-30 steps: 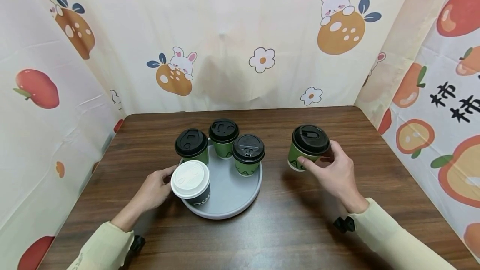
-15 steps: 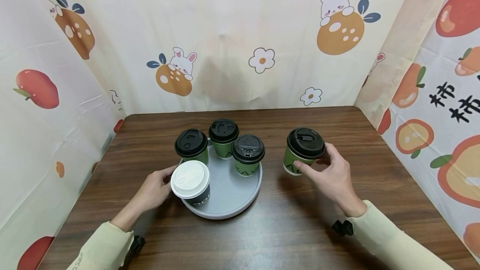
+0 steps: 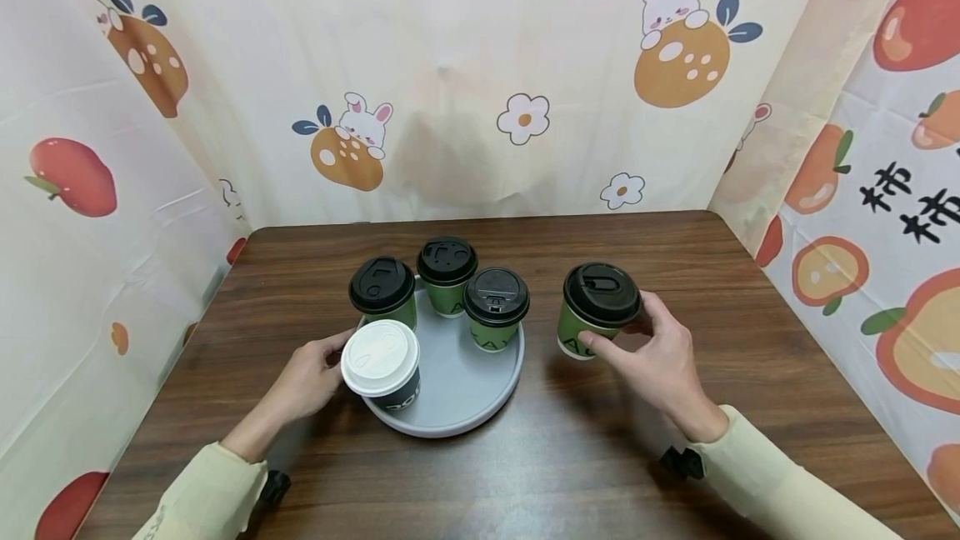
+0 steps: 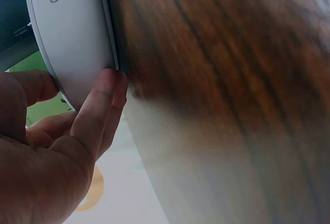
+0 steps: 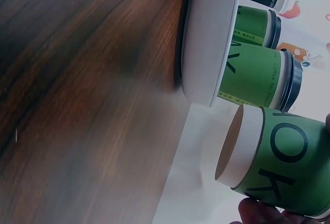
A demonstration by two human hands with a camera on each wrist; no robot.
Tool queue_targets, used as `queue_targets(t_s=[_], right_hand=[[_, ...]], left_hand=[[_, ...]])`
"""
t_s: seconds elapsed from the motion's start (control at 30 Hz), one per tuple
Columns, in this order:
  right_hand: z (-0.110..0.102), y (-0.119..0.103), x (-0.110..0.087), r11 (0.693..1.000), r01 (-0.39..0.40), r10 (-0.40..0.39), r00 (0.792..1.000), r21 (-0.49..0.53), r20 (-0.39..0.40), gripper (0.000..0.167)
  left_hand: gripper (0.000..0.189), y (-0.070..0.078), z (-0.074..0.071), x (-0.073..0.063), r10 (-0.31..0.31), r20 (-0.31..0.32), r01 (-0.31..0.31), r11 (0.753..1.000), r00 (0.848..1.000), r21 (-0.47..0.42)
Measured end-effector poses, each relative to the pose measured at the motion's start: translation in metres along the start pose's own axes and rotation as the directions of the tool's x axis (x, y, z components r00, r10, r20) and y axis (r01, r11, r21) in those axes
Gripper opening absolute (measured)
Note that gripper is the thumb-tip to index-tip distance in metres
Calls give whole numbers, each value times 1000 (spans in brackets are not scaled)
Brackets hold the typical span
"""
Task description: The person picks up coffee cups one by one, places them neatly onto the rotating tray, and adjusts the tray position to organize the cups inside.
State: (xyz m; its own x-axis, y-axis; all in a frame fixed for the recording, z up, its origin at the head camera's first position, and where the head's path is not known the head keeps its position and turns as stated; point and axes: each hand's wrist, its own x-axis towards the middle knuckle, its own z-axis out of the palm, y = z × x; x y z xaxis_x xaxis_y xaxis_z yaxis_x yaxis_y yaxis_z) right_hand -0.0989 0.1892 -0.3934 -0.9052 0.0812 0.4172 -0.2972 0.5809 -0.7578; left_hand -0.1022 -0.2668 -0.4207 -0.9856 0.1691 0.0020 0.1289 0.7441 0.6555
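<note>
My right hand [image 3: 660,361] grips a green paper coffee cup [image 3: 592,315] with a black lid, to the right of the round grey tray [image 3: 468,398]. In the right wrist view, the underside of this held cup [image 5: 304,157] shows, raised off the table. My left hand [image 3: 311,377] pinches the tray's left edge; the left wrist view has its fingers [image 4: 93,116] against the tray's side wall [image 4: 77,44]. Standing on the tray are three black-lidded green cups, one at left [image 3: 382,294], one at back [image 3: 447,269] and one at right [image 3: 497,307], plus a dark cup with a white lid [image 3: 381,361] at the front left.
The brown wooden table [image 3: 540,473] extends around the tray, with bare wood in front of it and on both sides. A patterned cloth [image 3: 465,65] encloses the table at the back and on both sides.
My right hand has carried the held cup to the left and slightly nearer to me, closer to the tray. The left hand, tray and other cups have stayed put.
</note>
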Motion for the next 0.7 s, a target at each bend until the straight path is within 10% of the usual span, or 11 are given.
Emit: queue_targets(t_s=[0.7], right_hand=[[7,-8,-11,992,94,-98,994,85,48,65]], left_hand=[[47,1,0,0,-6,0,6,1000,1000,-7]])
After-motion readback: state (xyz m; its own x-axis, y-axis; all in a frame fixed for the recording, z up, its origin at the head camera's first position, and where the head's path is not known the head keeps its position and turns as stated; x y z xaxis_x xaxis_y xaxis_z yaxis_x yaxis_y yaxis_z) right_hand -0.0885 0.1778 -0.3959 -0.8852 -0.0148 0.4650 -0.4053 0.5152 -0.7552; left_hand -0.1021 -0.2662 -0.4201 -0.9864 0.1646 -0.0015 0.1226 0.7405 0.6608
